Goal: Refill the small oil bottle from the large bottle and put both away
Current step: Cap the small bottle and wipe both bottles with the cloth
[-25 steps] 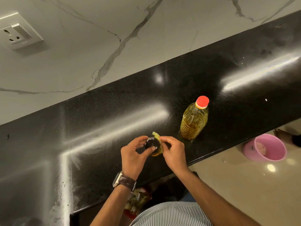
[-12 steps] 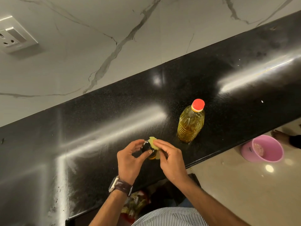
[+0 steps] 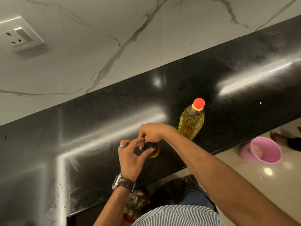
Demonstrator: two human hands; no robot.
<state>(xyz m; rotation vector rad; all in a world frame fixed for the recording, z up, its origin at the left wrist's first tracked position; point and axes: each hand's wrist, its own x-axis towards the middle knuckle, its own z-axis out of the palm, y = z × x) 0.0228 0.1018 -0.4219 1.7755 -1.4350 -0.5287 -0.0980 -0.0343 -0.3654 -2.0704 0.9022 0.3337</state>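
The small oil bottle [image 3: 153, 150] stands on the black countertop [image 3: 97, 128] near its front edge, seen from above, with a dark top and amber oil below. My left hand [image 3: 132, 157] pinches its dark top between thumb and fingers. My right hand [image 3: 152, 132] is curled over the bottle's top from behind and grips something small there; its fingers hide what it is. The large oil bottle [image 3: 192, 121], yellow oil with a red cap on, stands upright just right of my hands.
A marble wall with a socket [image 3: 19, 38] runs behind the counter. On the floor to the right sits a pink tub [image 3: 262, 150], with someone's foot [image 3: 276, 137] beside it. A bag of items [image 3: 135, 204] lies below the counter edge.
My right hand has swung from the bottle's right side to above and behind its top. The yellow-green flap seen earlier is now mostly hidden. The left hand stays on the top.
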